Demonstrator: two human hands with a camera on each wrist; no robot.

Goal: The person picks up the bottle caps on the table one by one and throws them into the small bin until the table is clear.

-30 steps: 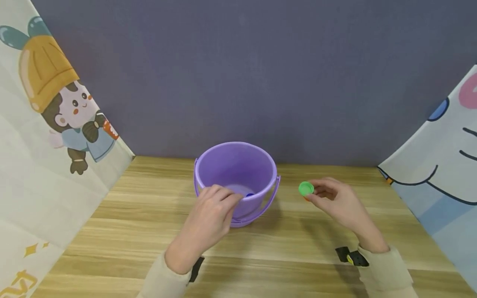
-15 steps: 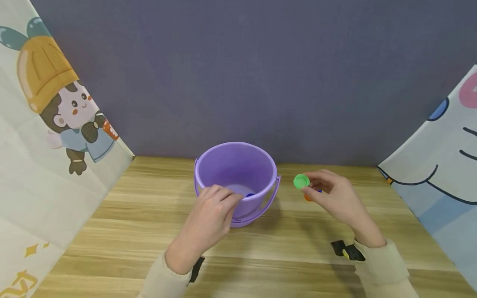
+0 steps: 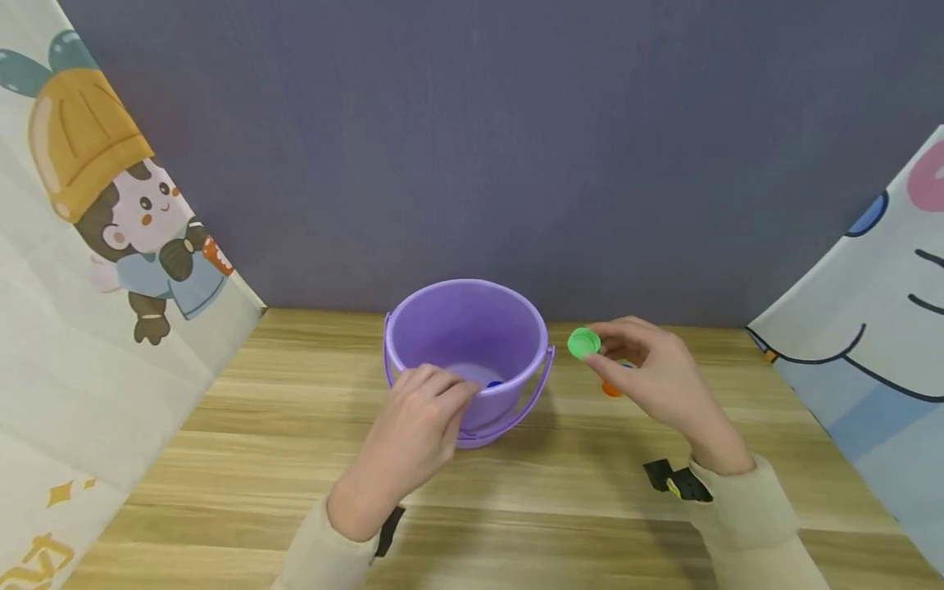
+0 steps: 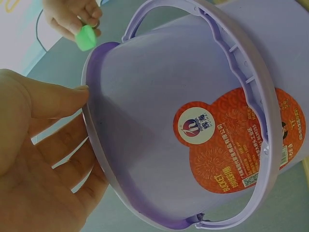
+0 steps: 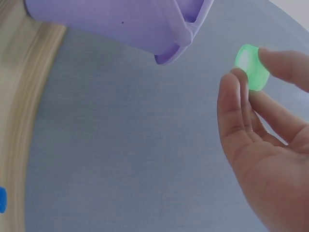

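Observation:
My left hand (image 3: pixel 416 430) grips the near rim of a purple bucket (image 3: pixel 468 324), thumb on the outside and fingers over the edge, as the left wrist view (image 4: pixel 145 72) shows. The bucket stands upright on the table. To its right, my right hand (image 3: pixel 660 377) pinches a small green bottle cap (image 3: pixel 584 343) between thumb and fingertips, in the air above the table. The right wrist view shows this green cap (image 5: pixel 252 67) apart from the bucket rim. Inside the bucket, a small blue piece (image 3: pixel 495 383) is partly hidden by the rim.
An orange cap (image 3: pixel 612 389) lies on the wooden table (image 3: pixel 516 508) under my right hand. A blue piece (image 3: pixel 627 365) beside it is mostly hidden by the hand. A dark grey wall (image 3: pixel 472 147) rises behind the bucket, with patterned cloths at both sides.
My right hand has lifted the green cap and carried it left towards the bucket, uncovering the orange cap and some of the blue piece. The left hand has stayed on the rim.

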